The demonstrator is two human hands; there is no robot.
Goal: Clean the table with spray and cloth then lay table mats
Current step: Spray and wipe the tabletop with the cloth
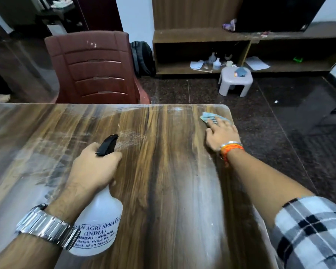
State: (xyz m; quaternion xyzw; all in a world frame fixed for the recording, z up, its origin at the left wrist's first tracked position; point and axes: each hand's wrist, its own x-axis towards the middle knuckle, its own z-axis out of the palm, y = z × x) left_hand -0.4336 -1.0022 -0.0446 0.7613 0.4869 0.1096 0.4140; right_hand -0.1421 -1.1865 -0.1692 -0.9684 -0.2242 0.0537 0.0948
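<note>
streaky wooden table (163, 171): left hand (93, 167) grips the spray bottle (99, 220), right hand (221, 133) presses the cloth (211, 117) flat near the far corner, where it could perhaps slide off.

Bench (173, 181) ahead; left hand (93, 167) holds a spray bottle (99, 220) over it at 7 o'clock, right hand (221, 134) lies on a cloth (209, 117) at its 1 o'clock corner. Chair (93, 68) behind at 11 o'clock, stool (235, 84) beyond at 1 o'clock
</note>
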